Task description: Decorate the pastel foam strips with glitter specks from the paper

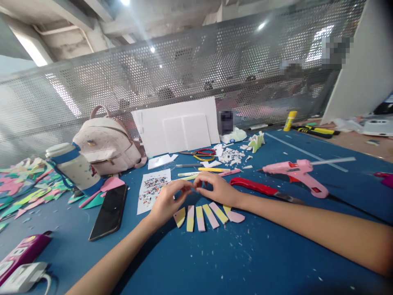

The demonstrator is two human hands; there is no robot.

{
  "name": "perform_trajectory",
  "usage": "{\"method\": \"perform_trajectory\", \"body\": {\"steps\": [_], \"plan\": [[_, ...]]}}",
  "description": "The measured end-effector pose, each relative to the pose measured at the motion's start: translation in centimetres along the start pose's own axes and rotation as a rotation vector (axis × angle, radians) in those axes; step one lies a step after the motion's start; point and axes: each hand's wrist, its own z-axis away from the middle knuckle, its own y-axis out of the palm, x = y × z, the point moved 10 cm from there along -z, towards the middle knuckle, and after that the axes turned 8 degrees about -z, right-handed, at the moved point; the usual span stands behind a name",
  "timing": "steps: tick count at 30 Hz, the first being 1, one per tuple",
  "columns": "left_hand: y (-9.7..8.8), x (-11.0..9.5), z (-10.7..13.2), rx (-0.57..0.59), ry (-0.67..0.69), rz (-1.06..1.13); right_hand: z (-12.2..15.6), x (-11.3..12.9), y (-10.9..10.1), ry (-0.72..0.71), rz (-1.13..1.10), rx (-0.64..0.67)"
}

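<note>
My left hand (167, 200) and my right hand (216, 188) meet over the blue table (215, 262), fingertips pinched together around something small that I cannot make out. Just below them lies a fan-shaped row of several pink-and-yellow foam strips (204, 215). A red-handled knife (260, 188) lies right of my right wrist. Behind it rests a pink glue gun (296, 172) with a clear glue stick pointing right.
A black phone (109, 211) lies left, beside a water bottle (73, 168) and a pale backpack (107, 143). White foam boards (178, 127) lean on the mesh fence. Scissors (204, 153), pens, paper scraps and coloured offcuts (24, 184) lie around. A yellow glue stick (289, 121) stands far right.
</note>
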Motion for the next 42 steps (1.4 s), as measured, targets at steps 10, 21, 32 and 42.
{"method": "perform_trajectory", "body": {"steps": [10,21,32,42], "plan": [[-5.9,11.1,0.8,0.287,-0.315,-0.613,0.1,-0.6,-0.3,0.051,-0.04,-0.021],[-6.9,16.2,2.9,0.383,-0.473,-0.676,0.0,-0.6,-0.2,0.055,-0.04,-0.013],[-6.3,16.8,3.0,0.402,-0.499,-0.708,0.0,-0.7,-0.1,0.051,-0.034,-0.014],[-6.9,15.6,2.6,0.332,-0.491,-0.696,0.0,-0.6,-0.1,0.055,-0.034,-0.014]]}}
